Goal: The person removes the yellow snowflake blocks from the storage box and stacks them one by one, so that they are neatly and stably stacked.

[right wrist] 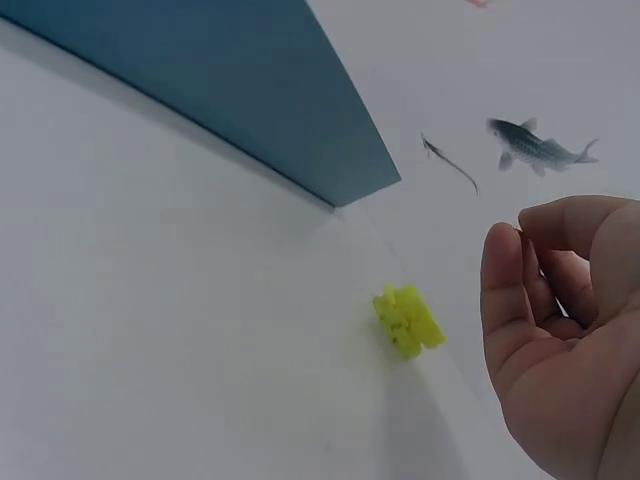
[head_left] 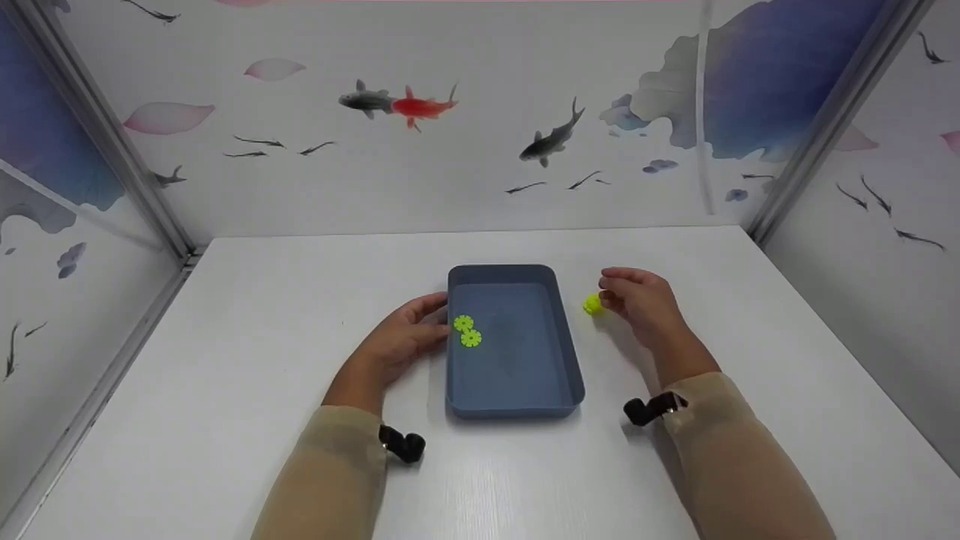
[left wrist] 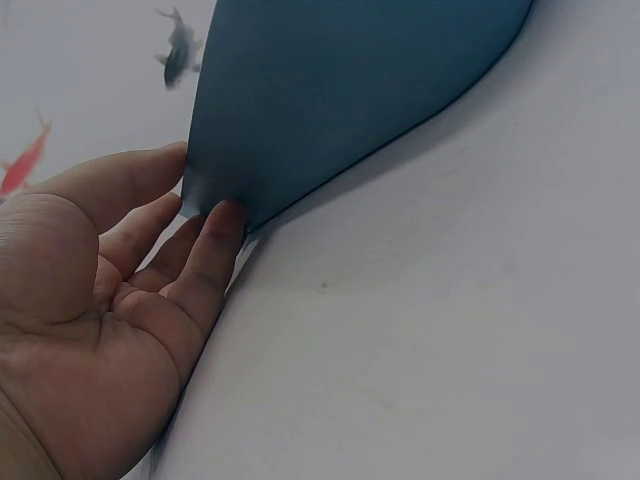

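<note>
A blue-grey rectangular tray (head_left: 517, 375) stands on the white table. Two yellow-green notched discs (head_left: 471, 338) lie inside it by the left wall, end to end. My left hand (head_left: 401, 337) touches the outside of that wall; in the left wrist view its fingertips and thumb rest against the tray's side (left wrist: 330, 90). To the right of the tray, my right hand (head_left: 637, 304) has its fingers curled, thumb and index fingertips together, and nothing shows between them. Close by, apart from the fingers in the right wrist view, sits a small yellow notched piece or cluster (right wrist: 408, 320).
The white table (head_left: 300, 315) is enclosed by a back panel (head_left: 465, 180) and side panels printed with fish and petals. A black wrist camera (head_left: 405, 447) sits on the left sleeve, another black camera (head_left: 649, 409) on the right.
</note>
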A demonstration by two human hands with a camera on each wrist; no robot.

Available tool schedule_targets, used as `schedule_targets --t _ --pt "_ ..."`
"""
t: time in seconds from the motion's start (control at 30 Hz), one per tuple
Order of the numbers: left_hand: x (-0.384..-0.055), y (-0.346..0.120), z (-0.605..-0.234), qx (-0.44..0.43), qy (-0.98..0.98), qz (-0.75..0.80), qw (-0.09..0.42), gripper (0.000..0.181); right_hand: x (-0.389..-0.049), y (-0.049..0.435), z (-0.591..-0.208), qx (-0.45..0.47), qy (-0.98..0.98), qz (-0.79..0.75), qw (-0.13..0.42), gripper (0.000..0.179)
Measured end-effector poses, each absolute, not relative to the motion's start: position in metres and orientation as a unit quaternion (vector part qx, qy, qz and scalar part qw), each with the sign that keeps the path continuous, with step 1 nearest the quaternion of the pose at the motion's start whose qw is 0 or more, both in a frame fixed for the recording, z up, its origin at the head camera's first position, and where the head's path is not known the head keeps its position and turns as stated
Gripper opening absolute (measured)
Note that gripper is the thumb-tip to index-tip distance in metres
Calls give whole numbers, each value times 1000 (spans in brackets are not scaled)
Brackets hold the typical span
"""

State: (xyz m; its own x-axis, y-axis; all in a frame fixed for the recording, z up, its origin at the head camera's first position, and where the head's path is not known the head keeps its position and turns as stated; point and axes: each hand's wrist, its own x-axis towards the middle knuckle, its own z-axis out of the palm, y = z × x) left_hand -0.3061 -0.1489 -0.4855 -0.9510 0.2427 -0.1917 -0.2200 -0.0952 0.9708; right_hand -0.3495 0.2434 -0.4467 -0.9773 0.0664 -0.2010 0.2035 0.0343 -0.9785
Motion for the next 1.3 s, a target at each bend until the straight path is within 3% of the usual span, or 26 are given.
schedule_targets --t 0.2,0.67,1.3 --pt "-305 -149 -485 6 656 739 155 73 -339 220 -432 37 696 -715 55 18" --pt "-305 -149 -484 -5 670 727 150 73 -323 152 -411 -71 696 -709 94 17" --pt "-305 -150 -481 9 665 729 161 73 -363 88 -409 -55 678 -719 142 21"
